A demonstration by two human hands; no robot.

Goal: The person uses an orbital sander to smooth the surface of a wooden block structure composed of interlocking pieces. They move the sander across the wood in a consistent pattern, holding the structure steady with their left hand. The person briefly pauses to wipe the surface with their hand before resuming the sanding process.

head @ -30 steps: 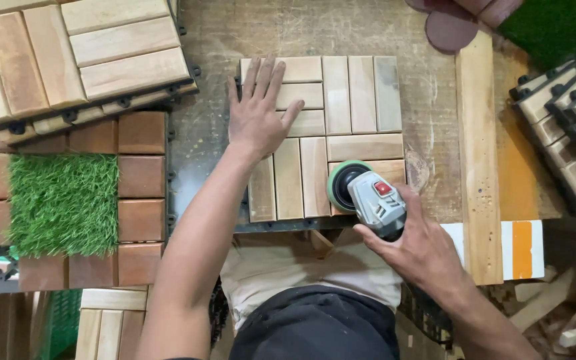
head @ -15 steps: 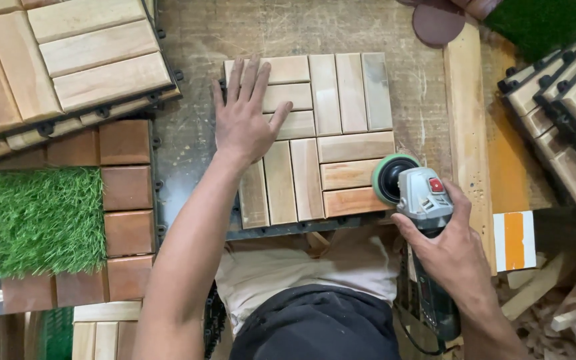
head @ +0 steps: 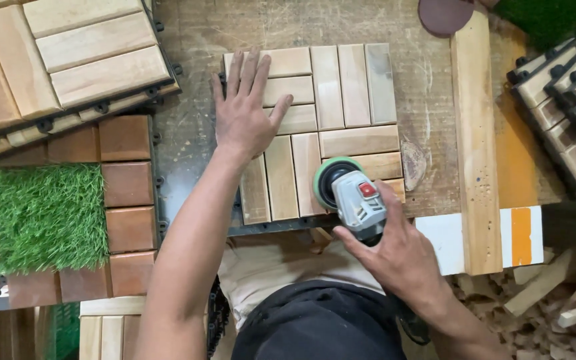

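Pressing flat with fingers spread, the left hand [head: 245, 113] steadies the tile [head: 341, 100]; the sander [head: 348, 193] is gripped tightly by the right hand [head: 395, 257].

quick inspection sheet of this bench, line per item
surface: worn, scratched workbench, dusty
job's things: slatted wooden tile flat on bench; grey sander with green-edged pad on the tile's near right slats
clutter: stacked wooden tiles far left, grass tile, wood plank, round sanding disc, offcuts lower right
grippers: left hand flat on tile, open; right hand in a closed grip on sander
cables: nothing seen
surroundings: more tiles stacked at right
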